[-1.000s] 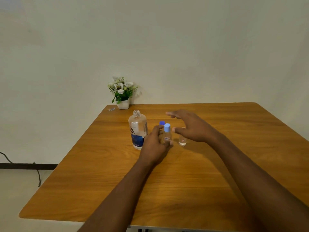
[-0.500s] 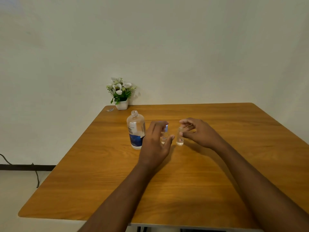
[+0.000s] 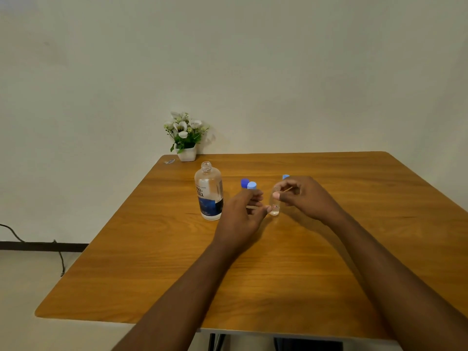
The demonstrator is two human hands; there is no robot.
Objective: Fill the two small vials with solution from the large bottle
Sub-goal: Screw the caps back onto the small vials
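From my station I see the large clear plastic bottle with a dark blue label [image 3: 209, 192] standing uncapped on the wooden table [image 3: 278, 274], left of both hands. The left hand [image 3: 239, 214] curls its fingers round the small clear vial with a light blue cap [image 3: 251, 185], hiding most of its body. The right hand [image 3: 307, 198] pinches the small open clear vial [image 3: 275, 207] near its mouth, upright on the table. A dark blue cap [image 3: 244, 182] sits just behind the capped vial; another light blue cap [image 3: 285, 176] peeks out behind the right hand. A white pot of flowers [image 3: 187, 138] stands at the far left corner.
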